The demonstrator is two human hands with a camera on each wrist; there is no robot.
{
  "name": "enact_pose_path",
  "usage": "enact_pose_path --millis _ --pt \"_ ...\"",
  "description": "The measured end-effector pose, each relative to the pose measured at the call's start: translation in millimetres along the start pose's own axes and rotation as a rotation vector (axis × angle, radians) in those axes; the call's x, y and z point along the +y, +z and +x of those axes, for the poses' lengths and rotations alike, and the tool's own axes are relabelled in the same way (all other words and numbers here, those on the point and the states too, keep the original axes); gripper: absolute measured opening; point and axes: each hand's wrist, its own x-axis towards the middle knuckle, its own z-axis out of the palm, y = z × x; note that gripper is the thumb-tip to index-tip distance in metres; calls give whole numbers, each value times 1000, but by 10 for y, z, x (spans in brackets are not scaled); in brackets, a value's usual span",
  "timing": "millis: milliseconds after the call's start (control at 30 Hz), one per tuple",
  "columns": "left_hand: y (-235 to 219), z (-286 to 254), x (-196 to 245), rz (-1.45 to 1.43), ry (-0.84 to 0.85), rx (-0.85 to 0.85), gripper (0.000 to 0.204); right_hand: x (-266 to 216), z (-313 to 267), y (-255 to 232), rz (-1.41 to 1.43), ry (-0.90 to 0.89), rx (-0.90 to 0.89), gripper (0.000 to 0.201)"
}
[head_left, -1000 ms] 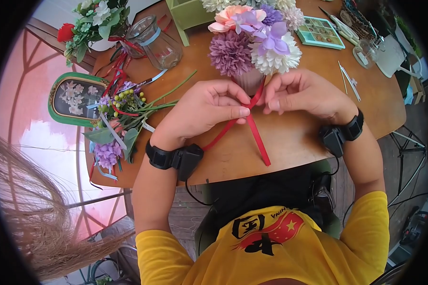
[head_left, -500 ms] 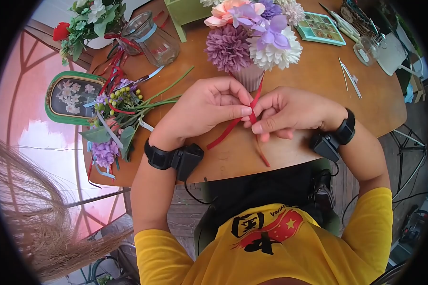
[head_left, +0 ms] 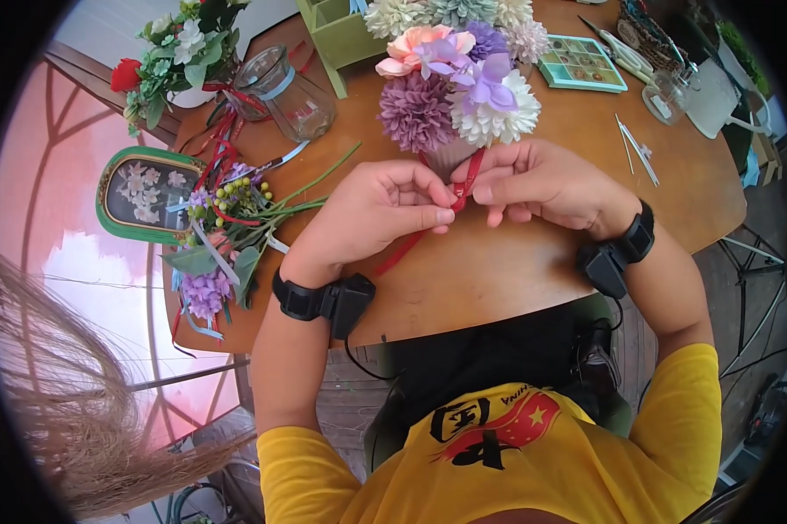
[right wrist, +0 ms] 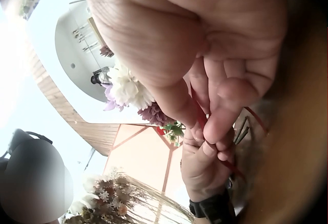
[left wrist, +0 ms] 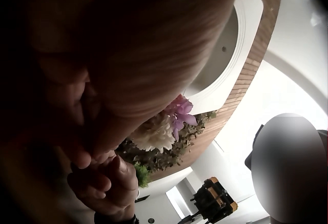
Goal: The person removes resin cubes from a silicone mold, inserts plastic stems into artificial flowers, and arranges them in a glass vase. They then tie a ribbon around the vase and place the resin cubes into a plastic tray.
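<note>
A bouquet of artificial flowers [head_left: 415, 109] stands in a pale pink ribbed vase [head_left: 448, 157]. Around the vase, at its near side, runs a red ribbon [head_left: 472, 172]. My left hand [head_left: 393, 210] pinches the ribbon between thumb and fingertips just in front of the vase, and a tail of it trails from there toward the lower left. Close beside it, my right hand [head_left: 546, 188] holds the ribbon with curled fingers. In the right wrist view the ribbon [right wrist: 199, 112] passes between the right thumb and fingers, and the fingertips of both hands meet.
Left of my hands lie loose flower stems with purple blossoms [head_left: 206, 293] and a green oval frame [head_left: 114, 218]. A glass jar [head_left: 302, 109] stands behind them. On the right are a teal compartment box [head_left: 586, 65], white sticks [head_left: 638, 148] and a small glass bottle [head_left: 664, 103].
My right hand came left to the ribbon at my left fingertips, then shifted slightly up toward the vase. The ribbon end that hung below my hands no longer shows there.
</note>
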Motion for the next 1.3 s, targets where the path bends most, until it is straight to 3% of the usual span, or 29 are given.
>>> enact_pose_path --millis 167,600,1300 --pt "-10 10 -2 10 -14 -1 13 35 30 -34 154 4 34 26" --pt "-6 33 -17 62 -41 10 15 50 56 -158 339 -55 -150 22" --pt "-80 19 -29 113 27 54 14 -191 -148 -109 -271 48 103 25"
